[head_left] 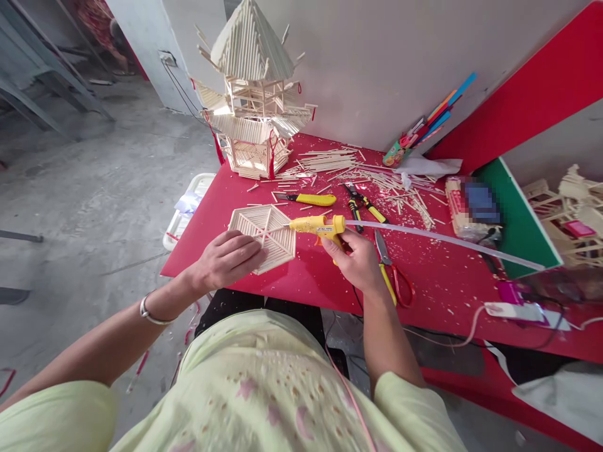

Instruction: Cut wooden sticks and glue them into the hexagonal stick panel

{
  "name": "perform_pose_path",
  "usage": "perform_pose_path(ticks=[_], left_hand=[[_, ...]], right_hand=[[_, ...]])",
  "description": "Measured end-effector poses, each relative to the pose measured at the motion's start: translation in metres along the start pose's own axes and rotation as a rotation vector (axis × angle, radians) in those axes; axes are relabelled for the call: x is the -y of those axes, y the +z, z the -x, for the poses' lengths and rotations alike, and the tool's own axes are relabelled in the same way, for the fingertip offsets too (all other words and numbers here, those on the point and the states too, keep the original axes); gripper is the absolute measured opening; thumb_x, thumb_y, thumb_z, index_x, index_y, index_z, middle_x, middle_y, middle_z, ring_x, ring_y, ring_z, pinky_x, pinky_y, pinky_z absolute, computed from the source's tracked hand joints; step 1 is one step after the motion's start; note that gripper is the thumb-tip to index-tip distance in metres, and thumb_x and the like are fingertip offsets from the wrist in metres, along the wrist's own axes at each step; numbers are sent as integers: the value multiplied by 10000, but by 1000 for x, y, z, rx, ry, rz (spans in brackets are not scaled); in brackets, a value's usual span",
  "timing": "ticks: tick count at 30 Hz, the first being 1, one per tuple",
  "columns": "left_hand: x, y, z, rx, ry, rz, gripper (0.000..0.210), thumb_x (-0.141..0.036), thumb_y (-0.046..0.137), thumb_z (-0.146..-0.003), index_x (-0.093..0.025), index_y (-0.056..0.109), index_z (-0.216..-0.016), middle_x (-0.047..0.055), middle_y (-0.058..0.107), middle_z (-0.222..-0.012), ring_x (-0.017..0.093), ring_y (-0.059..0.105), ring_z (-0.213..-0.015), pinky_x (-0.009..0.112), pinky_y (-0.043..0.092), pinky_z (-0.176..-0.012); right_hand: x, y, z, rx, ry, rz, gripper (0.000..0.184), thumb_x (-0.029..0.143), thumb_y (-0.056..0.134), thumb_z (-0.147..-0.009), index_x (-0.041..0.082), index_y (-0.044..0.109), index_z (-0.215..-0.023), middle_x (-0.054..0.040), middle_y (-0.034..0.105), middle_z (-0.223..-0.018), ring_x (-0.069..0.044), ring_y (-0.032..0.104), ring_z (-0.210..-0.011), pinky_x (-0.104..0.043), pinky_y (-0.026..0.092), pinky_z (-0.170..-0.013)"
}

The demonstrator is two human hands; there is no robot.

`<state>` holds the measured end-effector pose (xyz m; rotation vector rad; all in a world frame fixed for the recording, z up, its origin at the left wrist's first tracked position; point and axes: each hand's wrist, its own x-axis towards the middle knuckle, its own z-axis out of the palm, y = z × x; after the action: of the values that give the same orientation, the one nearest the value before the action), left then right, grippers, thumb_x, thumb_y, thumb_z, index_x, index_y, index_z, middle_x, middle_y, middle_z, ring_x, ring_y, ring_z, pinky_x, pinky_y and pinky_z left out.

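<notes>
Head view: nearside of the stick pagoda (254, 125), the hexagonal stick panel (281, 246) lies partly under the half-curled left hand (230, 258), grip unclear; the right hand (355, 258) wraps the yellow hot-glue gun (318, 225). A slipping nozzle (286, 225) might burn the left fingers (245, 249).

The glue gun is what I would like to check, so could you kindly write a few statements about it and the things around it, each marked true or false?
1. The right hand holds the glue gun. True.
2. The glue gun is green. False: it is yellow.
3. The left hand is at the stick panel. True.
4. The glue gun points away from the stick panel. False: it points toward it.
5. The stick tower stands on the red table. True.
</notes>
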<state>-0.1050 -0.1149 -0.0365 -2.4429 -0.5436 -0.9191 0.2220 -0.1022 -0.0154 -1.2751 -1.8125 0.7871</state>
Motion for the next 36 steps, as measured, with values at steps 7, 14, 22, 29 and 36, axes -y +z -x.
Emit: perform_pose_path(ticks=[7,14,22,29,36], left_hand=[[-3,2,1,-75,-298,294,273,-131,632,-968,-246,755,-1183,97,780,-1067,218,725,-999,374,583,-871],[7,-3,-18,-37,-1317,756,290,-388,871,-795,-181,818,-991,55,775,-909,172,686,-777,274,547,-708],[41,31,-15,66,-1820,1329,490,-293,1025,-459,-120,829,-873,110,803,-882,232,736,-729,340,612,-680],[52,59,-9,110,-1920,1325,509,-500,989,-584,-114,817,-868,158,808,-912,252,754,-760,355,623,-688],[56,64,-2,113,-1850,1449,514,-364,1007,-568,-126,830,-988,140,816,-939,256,768,-783,371,640,-738]], right_hand=[[-7,-2,-3,-117,3,98,387,581,655,-981,209,758,-947,-47,755,-869,-191,662,-768,-296,468,-692],[1,-9,11,-268,31,13,402,586,674,-969,235,776,-1137,-57,772,-940,-210,699,-818,-302,532,-713],[-6,1,28,-236,217,-162,422,627,727,-917,213,763,-985,-15,727,-759,-164,650,-664,-256,506,-601],[-8,23,32,-113,205,-127,414,625,700,-936,217,762,-974,-35,747,-795,-186,672,-714,-278,515,-641],[0,38,4,-142,59,16,397,601,653,-978,222,767,-996,-48,750,-865,-190,655,-762,-298,488,-703]])
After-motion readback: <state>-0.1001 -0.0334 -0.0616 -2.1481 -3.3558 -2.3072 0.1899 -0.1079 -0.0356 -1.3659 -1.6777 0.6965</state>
